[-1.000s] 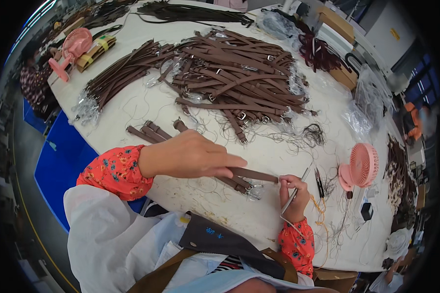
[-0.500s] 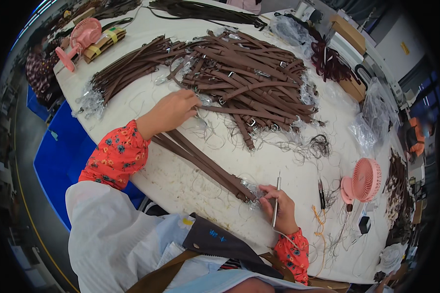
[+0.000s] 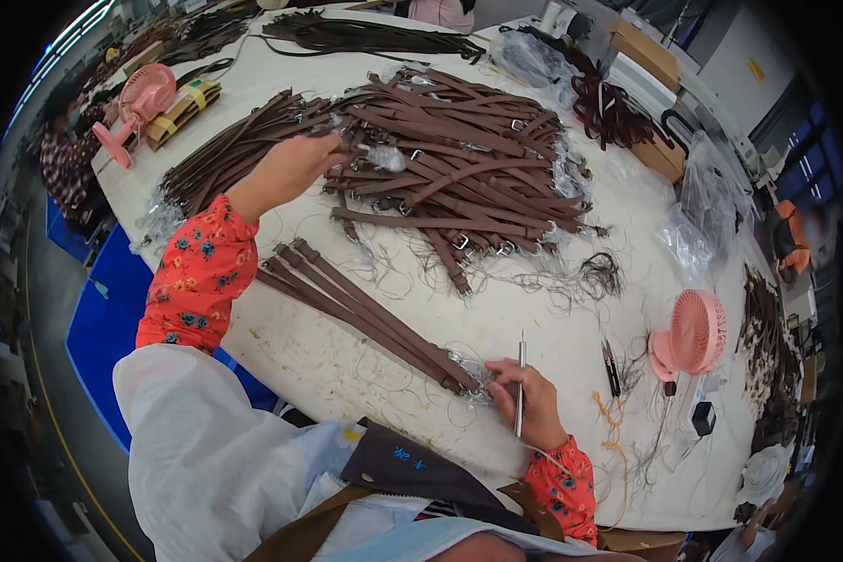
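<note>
My left hand (image 3: 295,173) reaches over the near left side of a heap of brown straps (image 3: 478,122). Its fingers are pinched at a strap end whose clear plastic wrap (image 3: 384,157) sticks out past the fingertips, slightly blurred. Closer to me, several brown straps (image 3: 365,314) lie side by side, slanting toward my right hand (image 3: 532,403). That hand is closed round a slim silver pen-like tool (image 3: 521,375), which points away from me and trails a thin cord. The fingers also touch the plastic-wrapped buckle ends (image 3: 473,370) of those straps.
A pink fan (image 3: 695,332) stands at the right, another (image 3: 145,94) at the far left. Black-handled snips (image 3: 612,370) and orange cord (image 3: 612,426) lie right of my right hand. Loose threads (image 3: 601,273) litter the white table. A blue bin (image 3: 108,328) stands beside it.
My left hand has moved away from me and left, off the near straps to the heap, where plastic wrap now shows at its fingertips. My right hand has hardly moved.
</note>
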Demonstrator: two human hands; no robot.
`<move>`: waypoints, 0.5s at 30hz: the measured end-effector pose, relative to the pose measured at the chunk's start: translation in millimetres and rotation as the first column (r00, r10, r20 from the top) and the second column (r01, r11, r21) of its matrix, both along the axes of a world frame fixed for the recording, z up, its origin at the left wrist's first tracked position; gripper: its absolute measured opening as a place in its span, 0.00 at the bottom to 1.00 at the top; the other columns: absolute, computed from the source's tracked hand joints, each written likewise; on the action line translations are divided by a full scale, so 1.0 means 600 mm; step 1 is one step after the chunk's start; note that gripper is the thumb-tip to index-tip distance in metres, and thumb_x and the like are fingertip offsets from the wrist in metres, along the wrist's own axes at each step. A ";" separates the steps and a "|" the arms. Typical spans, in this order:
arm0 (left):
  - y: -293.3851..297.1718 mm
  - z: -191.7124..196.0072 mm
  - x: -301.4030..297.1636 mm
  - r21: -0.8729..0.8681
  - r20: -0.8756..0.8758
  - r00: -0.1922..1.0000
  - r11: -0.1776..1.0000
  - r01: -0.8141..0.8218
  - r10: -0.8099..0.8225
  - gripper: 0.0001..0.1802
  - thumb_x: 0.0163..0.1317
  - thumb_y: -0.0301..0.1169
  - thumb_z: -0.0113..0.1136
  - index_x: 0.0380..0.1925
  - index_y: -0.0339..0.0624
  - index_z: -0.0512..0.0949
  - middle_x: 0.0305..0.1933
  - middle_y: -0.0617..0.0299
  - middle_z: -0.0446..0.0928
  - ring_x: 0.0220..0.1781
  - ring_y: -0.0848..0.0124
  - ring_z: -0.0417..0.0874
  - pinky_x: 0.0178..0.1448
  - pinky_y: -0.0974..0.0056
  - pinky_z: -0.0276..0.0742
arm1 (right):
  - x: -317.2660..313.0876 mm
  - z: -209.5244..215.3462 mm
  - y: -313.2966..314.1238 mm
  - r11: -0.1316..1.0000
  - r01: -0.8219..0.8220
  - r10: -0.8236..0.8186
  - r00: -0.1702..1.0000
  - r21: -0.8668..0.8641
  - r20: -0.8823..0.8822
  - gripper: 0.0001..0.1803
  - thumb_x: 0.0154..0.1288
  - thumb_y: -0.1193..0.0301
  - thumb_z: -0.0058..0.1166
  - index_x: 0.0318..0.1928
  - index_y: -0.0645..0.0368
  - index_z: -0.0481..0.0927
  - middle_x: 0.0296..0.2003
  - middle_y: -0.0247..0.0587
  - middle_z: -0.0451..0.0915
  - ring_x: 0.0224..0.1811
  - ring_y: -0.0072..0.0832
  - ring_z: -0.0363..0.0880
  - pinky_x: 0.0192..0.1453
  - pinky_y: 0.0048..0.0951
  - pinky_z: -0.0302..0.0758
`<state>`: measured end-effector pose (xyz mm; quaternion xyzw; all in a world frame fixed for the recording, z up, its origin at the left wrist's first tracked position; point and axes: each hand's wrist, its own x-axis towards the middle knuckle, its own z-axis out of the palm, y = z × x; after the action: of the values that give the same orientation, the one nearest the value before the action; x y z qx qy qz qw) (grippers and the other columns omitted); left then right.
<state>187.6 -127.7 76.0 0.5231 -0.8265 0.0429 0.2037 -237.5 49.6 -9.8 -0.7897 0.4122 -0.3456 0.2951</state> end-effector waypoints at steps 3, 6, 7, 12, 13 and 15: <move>0.032 0.087 -0.023 -0.207 -0.473 0.872 0.978 0.029 -0.126 0.13 0.73 0.35 0.51 0.42 0.35 0.75 0.21 0.67 0.65 0.24 0.78 0.64 0.28 0.69 0.62 | 0.003 0.000 -0.001 1.000 -0.010 0.011 1.000 -0.012 0.016 0.12 0.58 0.78 0.62 0.39 0.57 0.73 0.44 0.46 0.84 0.43 0.43 0.83 0.47 0.36 0.78; 0.060 0.167 -0.069 -0.351 -0.576 0.788 0.936 0.004 -0.220 0.15 0.74 0.39 0.52 0.42 0.36 0.76 0.22 0.70 0.62 0.25 0.82 0.60 0.28 0.72 0.57 | -0.004 0.000 0.000 0.999 0.004 -0.003 1.000 -0.038 0.009 0.12 0.60 0.81 0.61 0.40 0.60 0.72 0.42 0.52 0.84 0.43 0.39 0.85 0.45 0.31 0.80; 0.064 0.177 -0.077 -0.406 -0.573 0.774 0.914 0.016 -0.269 0.14 0.74 0.38 0.51 0.43 0.37 0.76 0.22 0.74 0.60 0.25 0.84 0.57 0.27 0.73 0.52 | -0.004 0.001 0.002 1.000 0.005 -0.004 1.000 -0.011 0.014 0.11 0.61 0.81 0.61 0.40 0.60 0.72 0.43 0.52 0.84 0.43 0.38 0.85 0.45 0.30 0.80; 0.087 0.173 -0.157 -0.184 -0.482 0.774 0.912 0.367 -0.410 0.14 0.72 0.36 0.54 0.43 0.33 0.74 0.25 0.64 0.71 0.28 0.77 0.67 0.33 0.66 0.67 | -0.002 0.006 0.005 0.999 0.033 -0.034 0.997 0.013 0.071 0.10 0.62 0.78 0.60 0.40 0.60 0.72 0.45 0.52 0.83 0.42 0.42 0.85 0.45 0.33 0.80; 0.092 0.161 -0.175 -0.034 -0.524 0.763 0.905 0.425 -0.378 0.14 0.72 0.36 0.55 0.43 0.34 0.74 0.25 0.61 0.72 0.27 0.73 0.68 0.33 0.65 0.68 | -0.003 0.006 0.006 0.998 0.035 -0.039 0.996 0.042 0.081 0.10 0.63 0.78 0.59 0.41 0.60 0.71 0.47 0.52 0.82 0.43 0.41 0.85 0.45 0.33 0.81; 0.098 0.131 -0.207 0.119 -0.559 0.747 0.858 0.501 -0.359 0.14 0.71 0.36 0.55 0.43 0.34 0.74 0.25 0.58 0.72 0.26 0.70 0.70 0.33 0.64 0.68 | -0.008 0.001 0.006 0.998 0.043 -0.047 0.994 0.043 0.097 0.11 0.66 0.78 0.57 0.44 0.59 0.69 0.51 0.52 0.81 0.46 0.39 0.86 0.45 0.31 0.81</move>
<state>63.3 -69.1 154.4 0.3306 -0.8370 -0.2573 0.3520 -242.5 52.9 -9.2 -0.7560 0.4219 -0.3820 0.3234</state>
